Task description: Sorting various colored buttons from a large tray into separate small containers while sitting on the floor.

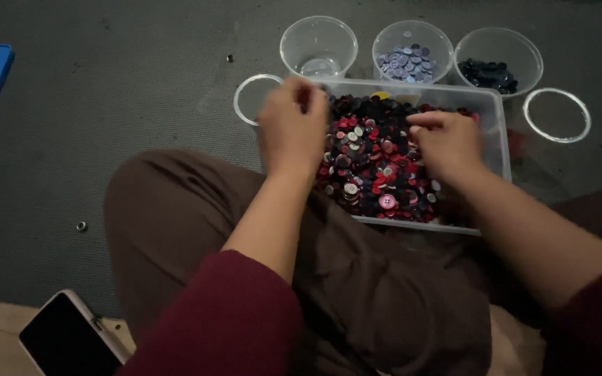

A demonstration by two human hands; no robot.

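Over the buttons [374,157], right hand [447,143] touching.

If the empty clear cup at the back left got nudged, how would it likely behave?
The empty clear cup looks thin-walled and holds nothing, so it is probably light and would slide or tip easily. It is taller than the flat rings beside the button bin, which favours toppling. Once on its side, its round wall would likely let it roll on the grey mat.
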